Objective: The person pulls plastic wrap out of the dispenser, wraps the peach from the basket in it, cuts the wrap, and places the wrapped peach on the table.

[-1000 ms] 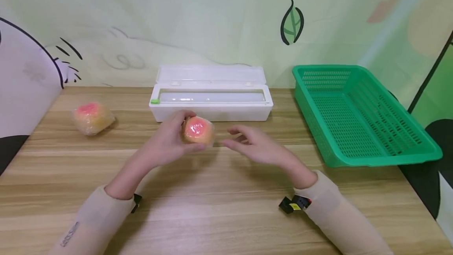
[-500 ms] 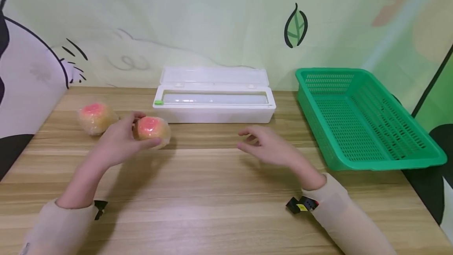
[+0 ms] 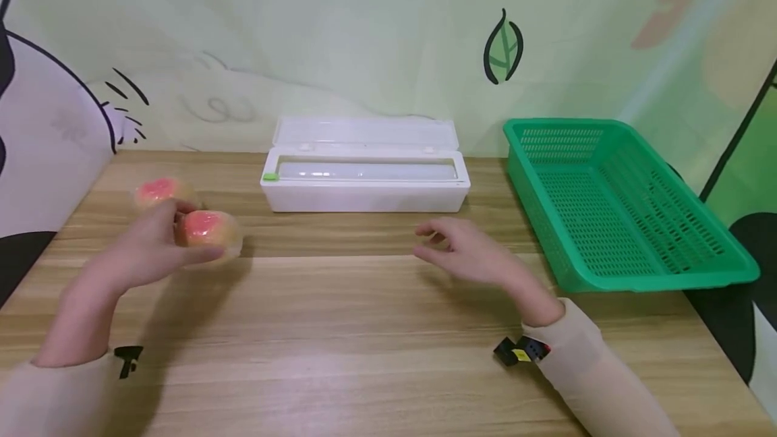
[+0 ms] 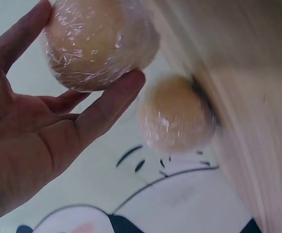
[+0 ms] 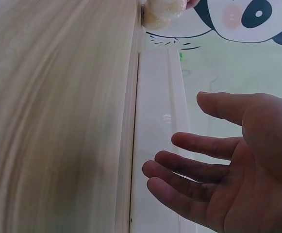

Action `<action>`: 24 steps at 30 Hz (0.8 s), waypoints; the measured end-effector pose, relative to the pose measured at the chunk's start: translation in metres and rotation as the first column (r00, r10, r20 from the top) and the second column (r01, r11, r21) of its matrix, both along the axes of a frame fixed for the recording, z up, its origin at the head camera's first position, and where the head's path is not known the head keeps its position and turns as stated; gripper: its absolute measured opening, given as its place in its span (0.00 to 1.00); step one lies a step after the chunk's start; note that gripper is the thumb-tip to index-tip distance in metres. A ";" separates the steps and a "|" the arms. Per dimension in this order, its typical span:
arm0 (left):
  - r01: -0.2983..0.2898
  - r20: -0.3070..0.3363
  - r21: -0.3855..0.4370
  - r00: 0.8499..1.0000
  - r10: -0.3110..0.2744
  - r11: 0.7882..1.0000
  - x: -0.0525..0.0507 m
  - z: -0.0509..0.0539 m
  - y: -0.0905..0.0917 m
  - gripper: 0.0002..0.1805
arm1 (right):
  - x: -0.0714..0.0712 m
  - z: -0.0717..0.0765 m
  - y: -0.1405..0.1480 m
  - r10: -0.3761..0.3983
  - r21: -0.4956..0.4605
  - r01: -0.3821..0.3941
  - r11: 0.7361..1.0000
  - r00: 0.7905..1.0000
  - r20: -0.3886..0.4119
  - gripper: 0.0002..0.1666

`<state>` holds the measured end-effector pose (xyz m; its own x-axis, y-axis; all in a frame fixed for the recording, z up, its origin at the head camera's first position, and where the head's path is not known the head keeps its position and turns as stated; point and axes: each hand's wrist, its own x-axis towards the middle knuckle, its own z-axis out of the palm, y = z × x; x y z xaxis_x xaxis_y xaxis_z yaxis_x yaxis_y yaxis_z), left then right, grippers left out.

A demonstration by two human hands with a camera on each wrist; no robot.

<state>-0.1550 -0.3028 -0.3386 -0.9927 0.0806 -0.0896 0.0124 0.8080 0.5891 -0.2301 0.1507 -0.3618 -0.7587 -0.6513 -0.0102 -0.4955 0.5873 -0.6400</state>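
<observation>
My left hand (image 3: 142, 248) grips a round, peach-like item wrapped in clear film (image 3: 212, 231), pink on top and yellowish below. In the left wrist view, thumb and fingers hold the wrapped peach-like item (image 4: 102, 43) from its sides. A second wrapped peach-like item (image 3: 159, 191) sits on the table just behind that hand, which partly hides it in the head view. My right hand (image 3: 464, 248) hovers over the table, holding nothing, with its fingers loosely bent. The right wrist view shows those fingers (image 5: 194, 170) spread apart.
A white cling film dispenser (image 3: 364, 197) with its clear lid raised stands at the back middle. To the right is a green plastic basket (image 3: 549, 231) with slotted sides. A printed cloth backdrop (image 3: 376, 39) rises behind the wooden table (image 3: 340, 342).
My left hand has carried the wrapped peach-like item from in front of the dispenser leftward, close to the other one. My right hand has shifted slightly to the right.
</observation>
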 end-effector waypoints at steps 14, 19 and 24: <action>-0.086 0.156 -0.090 0.983 0.100 0.992 0.013 0.000 -0.071 0.50 | -0.004 0.002 0.001 0.008 0.034 -0.007 0.999 1.000 -0.024 0.24; -0.097 0.198 -0.064 0.974 0.108 0.993 0.009 -0.009 -0.082 0.49 | -0.006 -0.001 0.003 -0.004 0.049 0.005 0.999 0.999 -0.032 0.25; -0.055 0.185 -0.058 0.981 0.065 0.997 0.006 -0.010 -0.081 0.50 | -0.008 -0.002 0.007 -0.036 0.056 0.038 0.998 0.998 -0.046 0.25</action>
